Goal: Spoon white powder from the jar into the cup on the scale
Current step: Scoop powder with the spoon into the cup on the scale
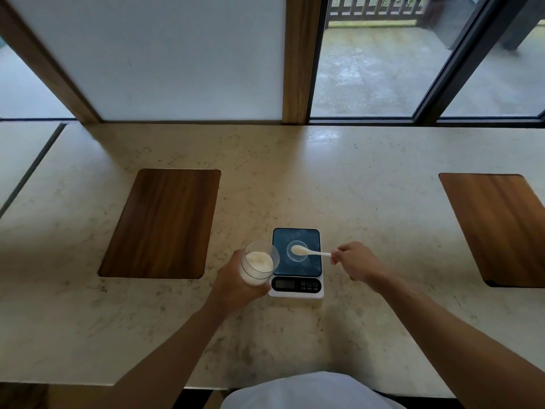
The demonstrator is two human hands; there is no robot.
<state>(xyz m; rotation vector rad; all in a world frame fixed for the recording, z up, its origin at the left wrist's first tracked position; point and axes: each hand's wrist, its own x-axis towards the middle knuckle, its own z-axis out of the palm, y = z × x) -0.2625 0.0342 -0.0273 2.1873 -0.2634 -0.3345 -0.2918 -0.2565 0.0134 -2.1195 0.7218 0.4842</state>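
Note:
A small kitchen scale [296, 286] with a dark blue platform stands near the table's front. On the platform stands a small clear cup [292, 256]. My right hand [355, 265] pinches the handle of a white spoon [309, 251]; its bowl, heaped with white powder, hovers over the cup's mouth. My left hand [236, 283] grips a clear jar [259, 262] part-filled with white powder, lifted and tilted just left of the scale.
The beige stone table [354, 196] has a wooden inset board [162, 222] to the left and another wooden board [501, 225] at the right. Windows and a wooden post line the far edge. My white clothing shows at the bottom.

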